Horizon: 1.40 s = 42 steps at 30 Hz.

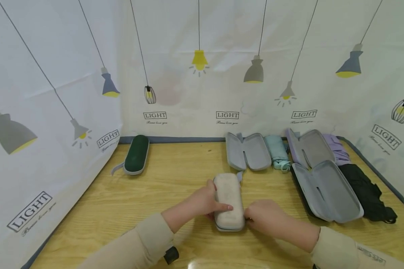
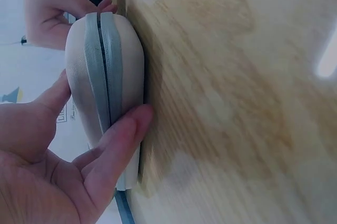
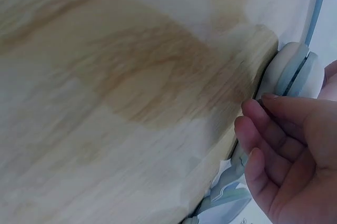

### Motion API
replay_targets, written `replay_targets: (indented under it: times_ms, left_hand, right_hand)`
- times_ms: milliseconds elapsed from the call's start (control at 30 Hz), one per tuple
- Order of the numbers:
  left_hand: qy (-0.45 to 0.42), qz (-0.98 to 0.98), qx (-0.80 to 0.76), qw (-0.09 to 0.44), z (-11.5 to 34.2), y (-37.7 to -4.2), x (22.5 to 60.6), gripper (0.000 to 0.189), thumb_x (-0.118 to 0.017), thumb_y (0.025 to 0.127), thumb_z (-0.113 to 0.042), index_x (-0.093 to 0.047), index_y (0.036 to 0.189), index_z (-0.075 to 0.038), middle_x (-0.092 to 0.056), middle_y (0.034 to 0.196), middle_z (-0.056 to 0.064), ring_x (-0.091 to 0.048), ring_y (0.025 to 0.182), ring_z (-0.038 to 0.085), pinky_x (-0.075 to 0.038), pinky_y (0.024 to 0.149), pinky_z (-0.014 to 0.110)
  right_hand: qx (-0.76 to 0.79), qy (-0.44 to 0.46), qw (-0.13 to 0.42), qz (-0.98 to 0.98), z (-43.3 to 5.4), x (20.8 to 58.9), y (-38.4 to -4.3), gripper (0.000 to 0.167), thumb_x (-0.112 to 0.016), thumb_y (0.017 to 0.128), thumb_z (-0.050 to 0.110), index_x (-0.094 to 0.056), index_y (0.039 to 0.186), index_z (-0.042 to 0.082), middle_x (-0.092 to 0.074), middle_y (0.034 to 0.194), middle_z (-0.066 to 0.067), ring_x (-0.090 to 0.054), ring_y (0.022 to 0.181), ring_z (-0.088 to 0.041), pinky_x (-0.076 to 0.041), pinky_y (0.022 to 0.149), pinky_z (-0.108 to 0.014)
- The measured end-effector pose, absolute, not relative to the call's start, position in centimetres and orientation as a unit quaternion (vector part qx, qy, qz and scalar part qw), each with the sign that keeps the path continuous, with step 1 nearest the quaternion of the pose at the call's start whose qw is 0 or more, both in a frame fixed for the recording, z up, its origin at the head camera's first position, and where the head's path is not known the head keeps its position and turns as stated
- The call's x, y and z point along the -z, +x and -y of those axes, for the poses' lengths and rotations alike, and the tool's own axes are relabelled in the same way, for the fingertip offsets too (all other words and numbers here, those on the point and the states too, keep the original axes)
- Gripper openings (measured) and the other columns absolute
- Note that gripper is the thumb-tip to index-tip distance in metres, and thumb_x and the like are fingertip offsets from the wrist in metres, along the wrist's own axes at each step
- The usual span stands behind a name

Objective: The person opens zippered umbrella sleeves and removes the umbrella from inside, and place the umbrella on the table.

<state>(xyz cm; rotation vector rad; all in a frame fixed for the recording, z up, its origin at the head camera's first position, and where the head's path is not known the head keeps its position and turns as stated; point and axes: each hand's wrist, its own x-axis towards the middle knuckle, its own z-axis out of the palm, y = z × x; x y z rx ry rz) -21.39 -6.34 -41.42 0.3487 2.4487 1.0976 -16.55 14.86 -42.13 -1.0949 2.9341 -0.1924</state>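
A beige zippered hard case [image 1: 227, 192] stands lengthwise on the table, with a grey fabric loop at its far end. My left hand [image 1: 203, 201] grips it from the left, thumb across the top and fingers on the lower shell. In the left wrist view, the grey zipper tape [image 2: 111, 60] runs along the edge with a narrow dark gap between its halves. At the case's near right side, my right hand [image 1: 267, 216] pinches the zipper pull between thumb and forefinger; the fingertips mostly hide it. The right wrist view shows these fingertips [image 3: 269, 97] right against the zipper edge.
A closed dark green case [image 1: 137, 154] lies at the back left. At the right are opened grey-lined cases [image 1: 257, 151], [image 1: 336, 190] and a lilac one [image 1: 313, 147], beside folded light blue [image 1: 277, 149], purple [image 1: 338, 149] and black [image 1: 360, 190] fabric bundles. A printed curtain surrounds the table.
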Motion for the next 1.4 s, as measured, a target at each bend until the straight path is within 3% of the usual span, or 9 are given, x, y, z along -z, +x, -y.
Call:
replay_targets:
  times_ms: [67, 167, 300, 433, 800, 1100, 1400]
  left_hand:
    - [0.127, -0.895, -0.372, 0.211, 6.2, -21.6, 41.4, 0.101, -0.085, 0.074, -0.040, -0.025, 0.140, 0.008, -0.058, 0.090, 0.020, -0.064, 0.058, 0.027, -0.054, 0.054, 0.037]
    - [0.144, -0.922, -0.307, 0.190, 6.1, -22.1, 41.3, 0.117, -0.085, 0.071, -0.049, -0.017, 0.150, 0.003, -0.055, 0.116, 0.029, -0.065, 0.088, 0.033, -0.055, 0.074, 0.040]
    - [0.183, -0.940, -0.227, 0.178, 6.0, -23.0, 41.3, 0.123, -0.082, 0.070, -0.057, -0.011, 0.155, -0.002, -0.025, 0.148, 0.032, -0.047, 0.125, 0.039, -0.044, 0.098, 0.042]
    - [0.212, -0.935, -0.197, 0.204, 6.0, -23.9, 41.4, 0.121, -0.079, 0.073, -0.058, -0.010, 0.155, -0.002, -0.017, 0.155, 0.026, -0.036, 0.135, 0.039, -0.037, 0.105, 0.043]
    - [0.227, -0.924, -0.208, 0.227, 6.0, -24.4, 42.0, 0.119, -0.078, 0.078, -0.052, -0.004, 0.155, 0.000, -0.013, 0.156, 0.025, -0.027, 0.141, 0.036, -0.031, 0.110, 0.042]
    - [0.235, -0.919, -0.218, 0.231, 6.0, -24.5, 42.1, 0.119, -0.077, 0.080, -0.050, 0.000, 0.155, 0.000, -0.010, 0.157, 0.025, -0.025, 0.142, 0.035, -0.030, 0.110, 0.041]
    - [0.237, -0.916, -0.217, 0.239, 6.1, -24.7, 42.3, 0.119, -0.076, 0.080, -0.051, 0.002, 0.155, -0.003, -0.009, 0.158, 0.023, -0.024, 0.142, 0.034, -0.030, 0.111, 0.042]
  right_hand:
    - [0.068, -0.351, 0.006, -0.934, -15.2, 42.1, -16.6, 0.023, -0.076, 0.078, 0.009, -0.064, 0.062, 0.019, -0.058, 0.061, 0.010, -0.049, 0.054, -0.005, -0.044, 0.049, -0.031]
    - [0.072, -0.356, 0.007, -0.931, -15.6, 42.2, -16.7, 0.020, -0.076, 0.079, 0.009, -0.066, 0.065, 0.019, -0.059, 0.062, 0.011, -0.051, 0.055, -0.005, -0.044, 0.049, -0.030]
    - [0.073, -0.358, 0.005, -0.931, -15.8, 42.3, -16.9, 0.025, -0.075, 0.081, 0.009, -0.061, 0.065, 0.021, -0.054, 0.061, 0.013, -0.045, 0.053, -0.003, -0.041, 0.047, -0.028]
    - [0.062, -0.359, -0.005, -0.931, -15.8, 42.2, -16.9, 0.029, -0.074, 0.082, 0.009, -0.057, 0.062, 0.022, -0.049, 0.058, 0.014, -0.039, 0.050, -0.002, -0.036, 0.044, -0.026]
    - [-0.028, -0.353, -0.052, -0.934, -15.5, 41.4, -17.4, 0.022, -0.078, 0.079, 0.015, -0.062, 0.065, 0.019, -0.055, 0.061, 0.008, -0.054, 0.052, -0.011, -0.044, 0.044, -0.030]
    - [-0.091, -0.350, -0.091, -0.928, -15.2, 41.5, -19.2, 0.026, -0.077, 0.081, 0.021, -0.059, 0.062, 0.017, -0.052, 0.057, 0.004, -0.050, 0.048, -0.015, -0.043, 0.040, -0.035]
    - [-0.092, -0.312, -0.079, -0.942, -14.8, 41.6, -21.4, 0.026, -0.075, 0.083, 0.019, -0.059, 0.063, 0.017, -0.054, 0.058, 0.003, -0.055, 0.052, -0.017, -0.046, 0.044, -0.037]
